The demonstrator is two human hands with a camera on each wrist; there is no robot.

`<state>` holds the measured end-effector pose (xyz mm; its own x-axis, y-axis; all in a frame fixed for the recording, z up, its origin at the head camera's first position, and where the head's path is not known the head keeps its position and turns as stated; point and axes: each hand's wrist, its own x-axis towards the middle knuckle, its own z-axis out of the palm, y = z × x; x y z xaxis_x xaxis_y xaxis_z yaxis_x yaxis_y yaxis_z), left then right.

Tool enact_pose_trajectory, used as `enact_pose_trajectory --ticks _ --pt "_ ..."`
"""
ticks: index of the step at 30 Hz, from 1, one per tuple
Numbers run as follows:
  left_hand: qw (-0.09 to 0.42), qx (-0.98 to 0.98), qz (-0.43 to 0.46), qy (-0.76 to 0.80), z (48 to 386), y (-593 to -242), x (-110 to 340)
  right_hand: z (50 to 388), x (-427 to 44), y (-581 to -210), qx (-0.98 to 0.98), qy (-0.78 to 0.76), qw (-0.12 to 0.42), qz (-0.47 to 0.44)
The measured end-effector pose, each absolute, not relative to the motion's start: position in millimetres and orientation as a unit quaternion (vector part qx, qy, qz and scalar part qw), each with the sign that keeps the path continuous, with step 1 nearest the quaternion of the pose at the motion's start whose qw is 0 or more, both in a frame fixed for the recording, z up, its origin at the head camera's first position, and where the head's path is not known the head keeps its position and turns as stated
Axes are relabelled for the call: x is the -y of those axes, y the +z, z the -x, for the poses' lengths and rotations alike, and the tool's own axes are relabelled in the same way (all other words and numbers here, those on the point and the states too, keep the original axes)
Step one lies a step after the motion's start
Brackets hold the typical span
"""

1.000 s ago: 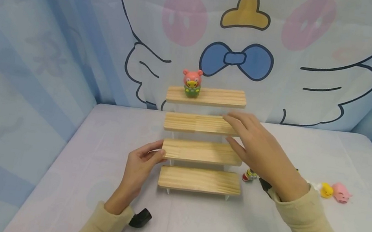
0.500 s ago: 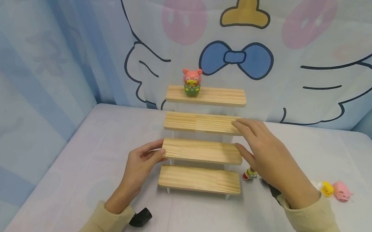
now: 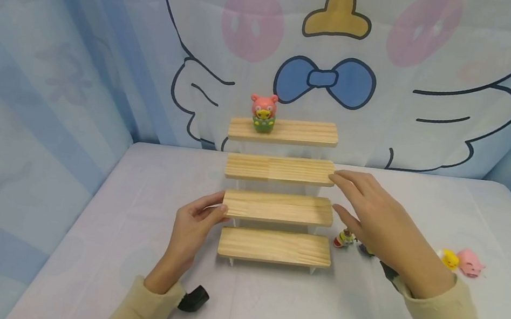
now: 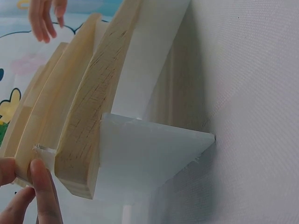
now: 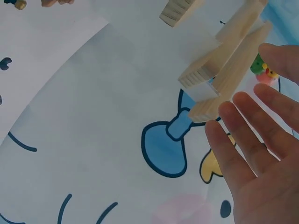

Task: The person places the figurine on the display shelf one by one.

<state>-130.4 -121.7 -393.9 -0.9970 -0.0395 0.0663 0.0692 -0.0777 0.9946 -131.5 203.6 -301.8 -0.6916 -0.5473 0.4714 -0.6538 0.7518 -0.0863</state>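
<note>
A four-tier wooden display shelf [image 3: 278, 206] with pale boards on white supports stands in the middle of the table. My left hand [image 3: 192, 227] pinches the left end of its second board from the bottom; the left wrist view shows the fingers [image 4: 43, 191] at that board end. By the right ends of the middle boards hovers my right hand [image 3: 379, 220], fingers spread and holding nothing, as the right wrist view shows too. On the top board's left part stands a pink-headed figurine [image 3: 263, 112] with a green lower body.
Right of the shelf, a small red-and-yellow figurine [image 3: 344, 238] lies on the white table [image 3: 273, 314]; a dark item beside it is partly hidden by my right arm. Farther right are a yellow toy [image 3: 450, 259] and a pink pig toy [image 3: 470, 263]. A cartoon-printed curtain [image 3: 330, 44] hangs behind.
My right hand has moved rightward and slightly down, from over the shelf boards to beside their right ends. My left hand and the shelf stay in place.
</note>
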Motion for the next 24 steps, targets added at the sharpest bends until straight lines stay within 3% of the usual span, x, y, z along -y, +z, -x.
enact_pose_trajectory --ticks 6,16,24 --pt "0.038 0.674 0.01 -0.737 130 -394 121 126 -211 -303 0.926 0.101 0.197 -0.306" --pt "0.04 0.677 0.013 -0.735 131 -393 122 123 -229 -307 0.914 0.104 0.226 -0.32" --pt "0.04 0.671 0.009 -0.74 131 -394 121 117 -238 -308 0.925 0.101 0.202 -0.304"
